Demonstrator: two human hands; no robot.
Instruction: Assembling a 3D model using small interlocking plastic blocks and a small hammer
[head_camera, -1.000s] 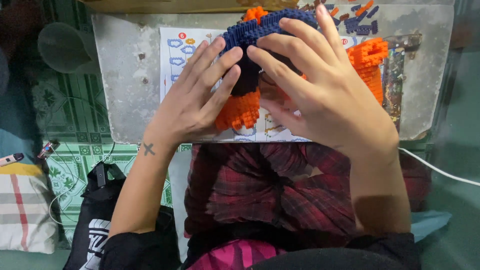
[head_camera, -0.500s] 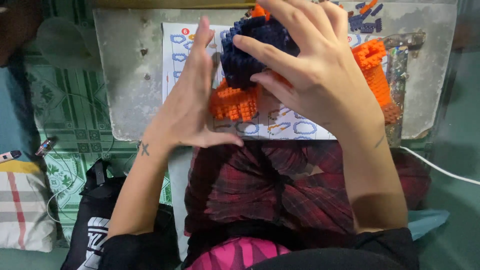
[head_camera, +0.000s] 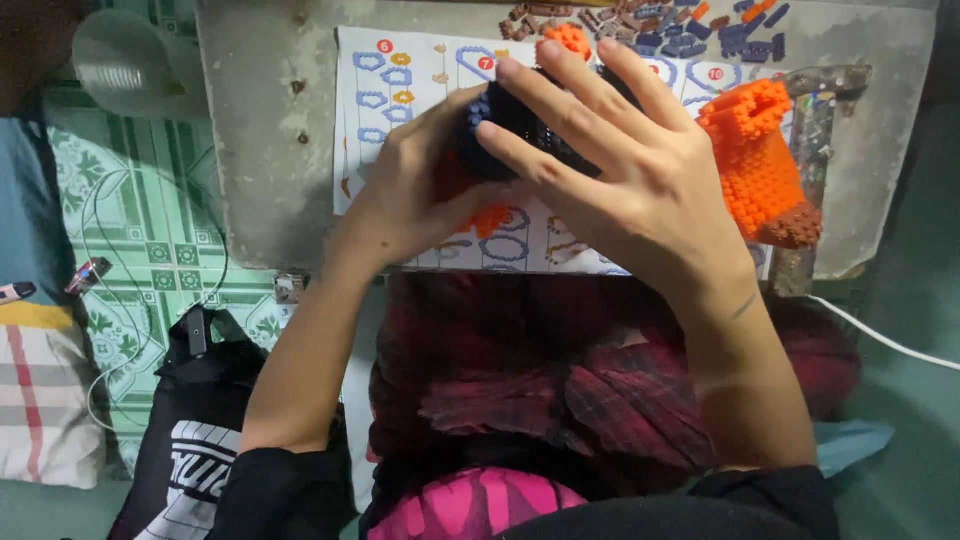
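Both hands have drawn together since half a second ago: the left hand (head_camera: 420, 205), then flat and open against the side of the model, now curls round it from the left, and the right hand (head_camera: 625, 185) has slid lower across its top

Between the palms sits the model (head_camera: 515, 125), a dark blue and orange brick build, held over the middle of the sheet (head_camera: 400, 95). Right fingers (head_camera: 570, 100) lie spread and long across the blue part, pointing up and left; left fingers are wrapped narrow about the near left side, mostly hidden behind the build. Its long axis I cannot tell, so much is covered. Neither hand is nearer: both are on it

Well apart to the right stands a second orange block (head_camera: 760, 165), tilted, just beside a metal bar (head_camera: 815, 130). Loose bricks (head_camera: 660, 30) lie scattered along the far edge of the grey board (head_camera: 265, 150). Beyond its left edge are a green patterned mat (head_camera: 110, 220) and a black bag (head_camera: 190, 420)
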